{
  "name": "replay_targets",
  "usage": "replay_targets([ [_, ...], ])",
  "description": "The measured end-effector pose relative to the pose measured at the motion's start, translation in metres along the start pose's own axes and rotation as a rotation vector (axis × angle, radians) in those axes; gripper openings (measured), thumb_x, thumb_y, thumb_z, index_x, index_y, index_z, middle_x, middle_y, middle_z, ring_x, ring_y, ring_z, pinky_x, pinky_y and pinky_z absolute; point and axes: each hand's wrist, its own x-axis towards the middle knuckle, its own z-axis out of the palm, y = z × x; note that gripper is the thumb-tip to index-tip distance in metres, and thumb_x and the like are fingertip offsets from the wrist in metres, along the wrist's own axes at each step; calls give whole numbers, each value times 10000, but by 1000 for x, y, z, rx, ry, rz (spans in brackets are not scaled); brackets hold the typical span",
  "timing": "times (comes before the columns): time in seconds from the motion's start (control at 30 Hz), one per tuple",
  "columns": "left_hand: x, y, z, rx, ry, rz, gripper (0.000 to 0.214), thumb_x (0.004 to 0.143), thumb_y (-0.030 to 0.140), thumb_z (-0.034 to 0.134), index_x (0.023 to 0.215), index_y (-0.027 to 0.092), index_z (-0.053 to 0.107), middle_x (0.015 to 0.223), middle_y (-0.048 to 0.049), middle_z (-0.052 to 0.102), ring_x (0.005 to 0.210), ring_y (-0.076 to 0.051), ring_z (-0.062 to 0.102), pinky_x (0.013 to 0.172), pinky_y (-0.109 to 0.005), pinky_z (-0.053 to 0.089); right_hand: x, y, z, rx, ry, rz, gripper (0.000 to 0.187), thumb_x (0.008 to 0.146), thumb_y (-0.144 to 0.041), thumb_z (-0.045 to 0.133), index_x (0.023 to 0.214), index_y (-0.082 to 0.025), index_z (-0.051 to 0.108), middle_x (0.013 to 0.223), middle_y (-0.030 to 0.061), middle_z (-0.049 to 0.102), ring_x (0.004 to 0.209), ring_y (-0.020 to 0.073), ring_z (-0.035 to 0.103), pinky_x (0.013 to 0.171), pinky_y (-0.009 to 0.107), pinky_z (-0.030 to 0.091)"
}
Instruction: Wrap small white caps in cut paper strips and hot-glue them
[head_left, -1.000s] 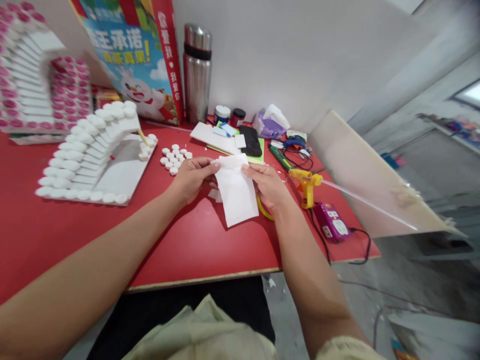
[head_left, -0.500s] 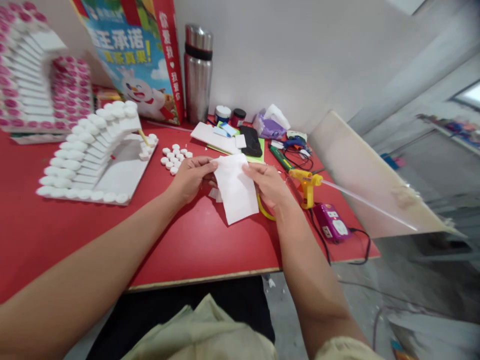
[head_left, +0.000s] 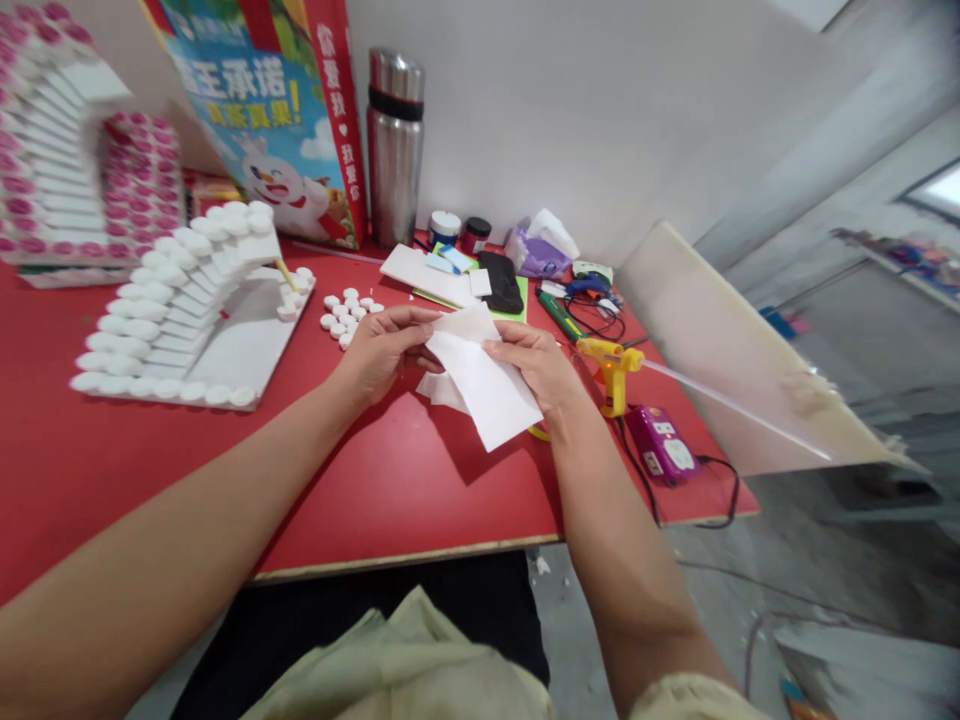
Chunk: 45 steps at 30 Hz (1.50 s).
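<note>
Here, both hands pinch a thin, flat white sheet [head_left: 487, 385] by its top edge: left hand [head_left: 382, 350], right hand [head_left: 536, 365]. Small round white caps [head_left: 346, 312] lie just beyond the left.

Bright even light, warped blurry edges

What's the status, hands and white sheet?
Left hand and right hand both pinch white sheet, held above red table. Glue gun beside right hand, not touching.

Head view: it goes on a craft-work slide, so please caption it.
Left hand and right hand hold a white sheet over a red table, yellow glue gun alongside.
</note>
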Motion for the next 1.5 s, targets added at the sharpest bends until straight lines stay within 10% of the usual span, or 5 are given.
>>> replay_targets([
  [0.6, -1, 4, 1, -1, 26, -22, 185, 716, 178, 740, 887, 119, 777, 670, -21, 739, 528, -149, 687, 517, -247, 584, -4, 0, 8, -174, 28, -90, 236, 727, -272, 664, 900, -197, 805, 619, -12, 655, 485, 103, 478, 451, 240, 320],
  [0.77, 1, 3, 1, 17, 3, -118, 318, 791, 391, 756, 940, 111, 779, 699, -62, 740, 575, -177, 692, 510, -270, 575, -8, -2, 9, -325, 19, -131, 248, 746, -258, 621, 887, -206, 820, 600, -13, 628, 483, 105, 429, 469, 256, 257],
  [1.17, -3, 1, 1, 174, -24, -71, 292, 649, 290, 915, 842, 128, 768, 696, -43, 746, 569, -140, 651, 556, -255, 543, -7, -6, 6, -292, 45, -157, 307, 819, -438, 744, 1048, -245, 809, 827, 8, 746, 650, 146, 599, 579, 270, 433],
  [1.5, -3, 6, 2, 286, -84, -31, 218, 735, 265, 854, 853, 125, 736, 594, -31, 712, 468, -162, 664, 476, -253, 543, -2, 3, 3, -227, 40, -46, 341, 612, -373, 954, 881, -199, 839, 745, 13, 768, 610, 145, 637, 564, 271, 468],
])
